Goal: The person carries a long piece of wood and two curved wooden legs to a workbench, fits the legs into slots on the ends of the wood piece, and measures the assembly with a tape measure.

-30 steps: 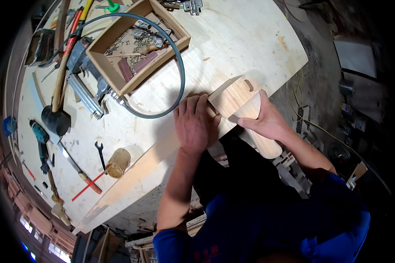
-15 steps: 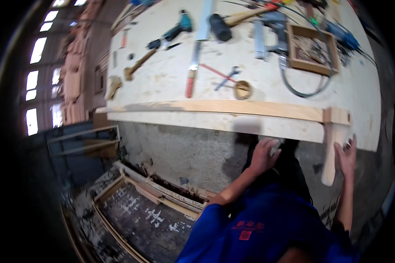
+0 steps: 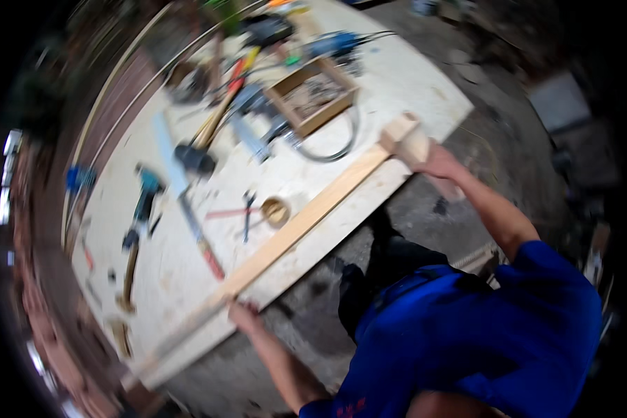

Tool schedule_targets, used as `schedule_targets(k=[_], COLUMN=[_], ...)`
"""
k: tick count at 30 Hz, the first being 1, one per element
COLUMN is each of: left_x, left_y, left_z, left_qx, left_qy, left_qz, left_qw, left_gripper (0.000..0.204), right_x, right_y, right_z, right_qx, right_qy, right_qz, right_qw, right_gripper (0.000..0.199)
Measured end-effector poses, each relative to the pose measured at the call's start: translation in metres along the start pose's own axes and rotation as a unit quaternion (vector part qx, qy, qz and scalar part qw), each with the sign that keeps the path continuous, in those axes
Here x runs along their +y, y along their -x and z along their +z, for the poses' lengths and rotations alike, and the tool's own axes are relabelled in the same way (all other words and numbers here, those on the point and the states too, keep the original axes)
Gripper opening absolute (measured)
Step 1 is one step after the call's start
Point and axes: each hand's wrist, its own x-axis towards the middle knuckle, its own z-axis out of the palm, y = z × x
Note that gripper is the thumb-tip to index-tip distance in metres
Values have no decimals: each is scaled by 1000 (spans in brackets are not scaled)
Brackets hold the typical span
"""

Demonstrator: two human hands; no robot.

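Observation:
A long pale wooden rail [image 3: 315, 211] lies along the near edge of the work table, joined at its right end to a wooden leg [image 3: 415, 148]. My right hand [image 3: 442, 162] is closed around the leg just below the joint, and the leg's lower end shows beneath my wrist. Against the rail's near side, left of its middle, is my left hand [image 3: 244, 318]; its fingers are smeared by motion, so I cannot make out their grip. Beyond the rail sit a round yellowish roll [image 3: 275, 212], a small wrench [image 3: 247, 217] and a red-handled saw [image 3: 198, 233].
On the pale table top [image 3: 397, 83] lie a black-headed mallet [image 3: 195, 159], a teal power drill [image 3: 146, 195], a wooden box of small hardware [image 3: 312, 96], a looped hose [image 3: 331, 155], a blue power tool [image 3: 332, 44] and a wooden-handled hammer [image 3: 129, 275].
The view has turned, so the table now slants. My right hand has gone from beside the leg to closing around it. My left hand has moved from in front of my body to the rail.

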Motion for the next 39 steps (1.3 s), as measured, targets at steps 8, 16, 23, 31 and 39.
schedule_targets(k=[8,16,23,31,39], left_x=[71,77,35,-23,-58], left_y=[-59,-53,22,102,199], left_z=[-15,-12,64,149,249], left_qx=[15,-31,-60,-153,-84], left_qy=[-102,-182,-161,-159,-118], left_qz=[-32,-87,-98,-112,-90], left_qw=[994,979,980,969,985], left_gripper=[56,41,46,50,47], right_x=[-9,8,103,210,267], right_y=[22,15,-40,-104,-162], right_z=[3,-2,-54,-122,-192], right_qx=[10,33,53,61,51], right_qy=[-22,-49,-45,-61,-87], right_qz=[93,52,53,70,79], right_qw=[995,997,996,994,992], right_gripper=[101,78,76,80,78])
